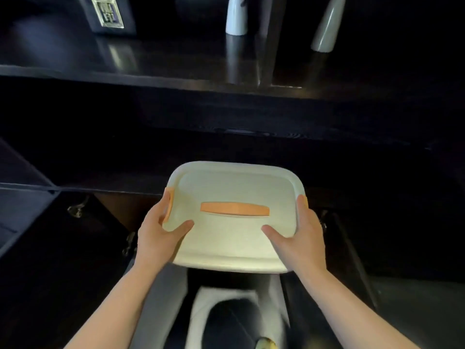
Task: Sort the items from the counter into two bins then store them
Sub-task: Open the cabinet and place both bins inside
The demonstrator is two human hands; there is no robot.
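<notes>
A pale, cream-coloured bin with a closed lid (234, 238) is held up in front of a dark open cabinet. The lid has an orange handle strip (234, 210) across its middle and orange clips at both short sides. My left hand (157, 235) grips the bin's left edge, thumb lying on the lid and fingers curled round the orange clip. My right hand (299, 238) grips the right edge the same way. The bin's body and contents are hidden under the lid.
A dark shelf (176, 71) above carries a framed picture (107, 13) and two tall pale vases (236, 16) (327, 26). An open cabinet door (22, 205) with hinges stands at the left. Blurred dark and white shapes lie below the bin.
</notes>
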